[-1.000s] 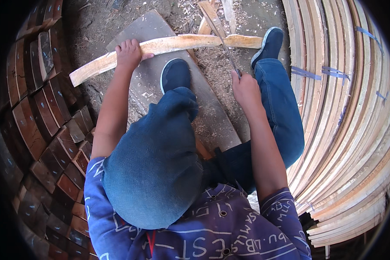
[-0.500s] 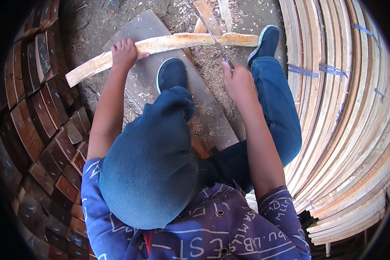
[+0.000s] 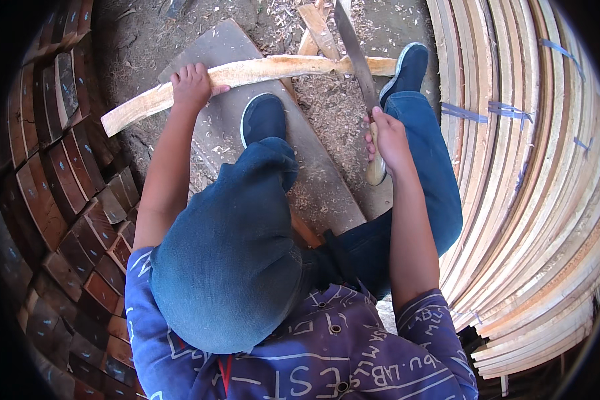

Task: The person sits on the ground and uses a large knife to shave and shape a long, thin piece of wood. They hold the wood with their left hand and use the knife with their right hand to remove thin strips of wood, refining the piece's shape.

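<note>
A long, slightly curved wooden strip [image 3: 260,68] with a pale face lies across a flat board, its right end against my right shoe. My left hand [image 3: 192,85] is closed over the strip left of its middle, fingers on the far edge. My right hand [image 3: 391,140] grips the pale wooden handle of a machete [image 3: 355,53], the butt of the handle showing below the fingers. The broad grey blade points away from me and crosses in front of the strip near a small notch [image 3: 343,63]. Whether the blade touches the wood I cannot tell.
A worn board [image 3: 313,157] lies on the ground under my left shoe [image 3: 264,120]. Wood chips and short offcuts [image 3: 319,30] lie beyond. Dark wooden blocks [image 3: 67,167] are stacked at the left; long pale strips [image 3: 513,200] with blue ties are bundled at the right.
My right hand has moved right and a little nearer, turning the machete so that its flat side shows. My left hand and the strip have hardly moved.
</note>
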`<state>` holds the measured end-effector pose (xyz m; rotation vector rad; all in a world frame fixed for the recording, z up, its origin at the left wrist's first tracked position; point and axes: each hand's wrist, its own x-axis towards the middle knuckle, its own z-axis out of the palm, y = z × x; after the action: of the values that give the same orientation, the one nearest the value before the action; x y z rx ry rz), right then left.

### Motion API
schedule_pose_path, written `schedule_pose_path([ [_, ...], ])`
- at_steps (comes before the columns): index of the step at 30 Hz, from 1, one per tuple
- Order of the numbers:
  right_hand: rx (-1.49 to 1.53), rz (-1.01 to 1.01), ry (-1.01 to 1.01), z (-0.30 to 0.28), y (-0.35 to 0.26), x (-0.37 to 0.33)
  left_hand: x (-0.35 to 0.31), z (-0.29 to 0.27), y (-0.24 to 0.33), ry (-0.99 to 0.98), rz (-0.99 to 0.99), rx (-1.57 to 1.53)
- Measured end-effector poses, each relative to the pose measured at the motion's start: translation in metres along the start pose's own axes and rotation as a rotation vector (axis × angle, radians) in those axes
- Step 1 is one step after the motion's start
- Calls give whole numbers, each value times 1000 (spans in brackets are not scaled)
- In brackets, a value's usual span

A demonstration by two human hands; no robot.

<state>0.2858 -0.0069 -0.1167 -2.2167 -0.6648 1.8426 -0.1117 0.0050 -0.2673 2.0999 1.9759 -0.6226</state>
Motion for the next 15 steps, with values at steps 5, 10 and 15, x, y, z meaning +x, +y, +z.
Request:
schedule_pose_path([
  [5,456,-84,61,-6,-8,5,-1,-2,3,-22,5,-6],
  [10,154,293,-105,-4,32,7,0,-4,5,-34,-8,-13],
  [15,329,146,-70,-27,-6,-2,1,2,-3,-31,-24,3],
])
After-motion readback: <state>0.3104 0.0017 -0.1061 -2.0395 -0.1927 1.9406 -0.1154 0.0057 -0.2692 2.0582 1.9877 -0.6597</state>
